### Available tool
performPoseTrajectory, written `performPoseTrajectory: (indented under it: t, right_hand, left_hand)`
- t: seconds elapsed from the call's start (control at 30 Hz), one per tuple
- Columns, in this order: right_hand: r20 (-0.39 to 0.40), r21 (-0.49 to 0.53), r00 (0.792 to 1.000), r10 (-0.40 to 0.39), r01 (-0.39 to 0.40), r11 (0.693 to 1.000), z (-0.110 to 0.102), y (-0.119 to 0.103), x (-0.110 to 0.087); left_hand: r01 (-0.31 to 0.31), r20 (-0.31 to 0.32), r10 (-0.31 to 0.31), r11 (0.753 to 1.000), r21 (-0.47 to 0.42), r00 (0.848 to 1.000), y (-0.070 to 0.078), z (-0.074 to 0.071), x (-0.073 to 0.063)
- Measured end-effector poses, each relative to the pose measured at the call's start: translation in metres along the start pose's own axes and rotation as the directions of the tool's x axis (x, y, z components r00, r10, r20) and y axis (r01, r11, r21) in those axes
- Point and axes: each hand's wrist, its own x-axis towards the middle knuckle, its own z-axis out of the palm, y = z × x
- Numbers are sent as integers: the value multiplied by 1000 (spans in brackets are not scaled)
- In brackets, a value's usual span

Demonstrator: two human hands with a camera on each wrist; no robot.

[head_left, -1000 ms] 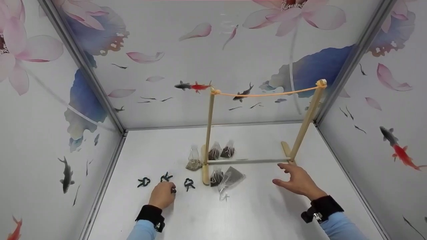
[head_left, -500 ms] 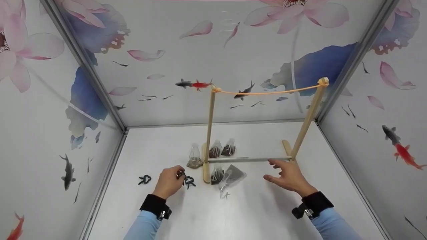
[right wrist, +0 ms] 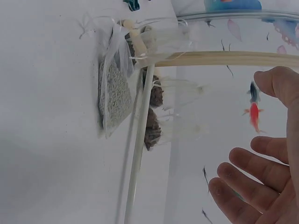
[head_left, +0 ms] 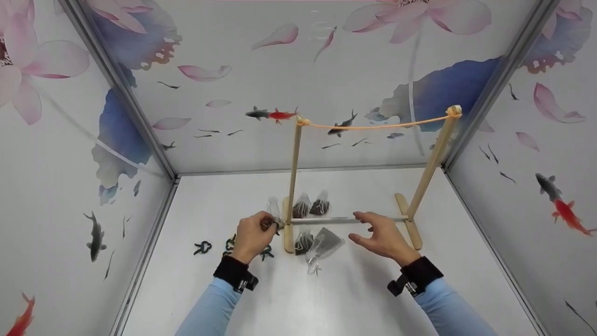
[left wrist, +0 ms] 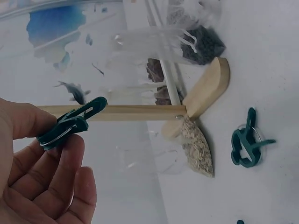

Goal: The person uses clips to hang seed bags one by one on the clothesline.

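A dark green spring clip (left wrist: 72,123) is pinched between the thumb and fingers of my left hand (head_left: 253,237), which is near the left post of a wooden stand (head_left: 295,172). Close beyond this hand lies a clear bag of pale grain (left wrist: 198,148), partly hidden by it in the head view. Behind the wrist on the white table are other clips (head_left: 202,248), some partly covered by the hand. My right hand (head_left: 385,237) hovers with spread fingers by the stand's pale crossbar (right wrist: 140,158), holding nothing.
An orange cord (head_left: 373,127) joins the tops of the stand's two posts. Behind the crossbar sit two bags of brown bits (head_left: 320,205). In front lie a bag of dark bits (head_left: 304,242) and a grey-filled bag (head_left: 325,242). Printed panels (head_left: 224,154) enclose the table.
My left hand has picked up a clip and carried it right and forward, to beside the grain bag. My right hand has moved left along the crossbar, fingers still spread.
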Motion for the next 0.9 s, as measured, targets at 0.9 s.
performPoseTrajectory:
  t: [0.9]
  right_hand:
    - [-101, -60, 965, -240, 235, 970, 49, -53, 60]
  left_hand:
    - [67, 45, -53, 908, -414, 998, 62, 31, 36]
